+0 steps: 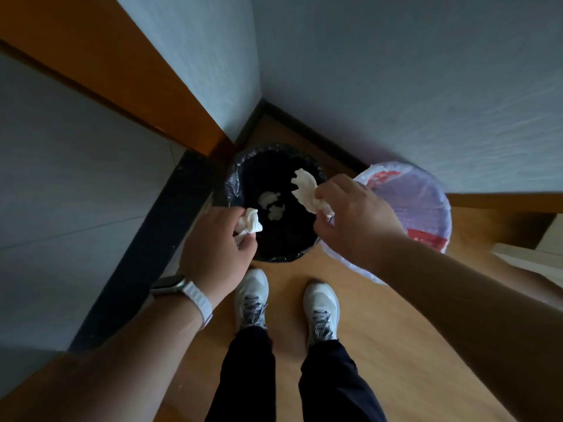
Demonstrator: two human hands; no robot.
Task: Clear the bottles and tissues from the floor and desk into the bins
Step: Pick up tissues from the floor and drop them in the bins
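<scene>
Wooden flooring (380, 345) meets pale walls in a corner where two bins stand side by side. Over the black-lined bin (237, 184), the left hand (216, 248) pinches a small crumpled tissue (250, 224), while the right hand (353, 217) grips a larger crumpled tissue (306, 190) in closed fingers. Two tissue wads (271, 204) lie inside that bin. Beside it, the white-lined bin (426, 205) sits against the wall.

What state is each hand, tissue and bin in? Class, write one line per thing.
Left hand: closed on small crumpled white tissue.
Right hand: pinching larger white tissue.
Black-lined round bin: open, two tissue wads inside.
White-and-red-bagged bin: open, contents unclear.
</scene>
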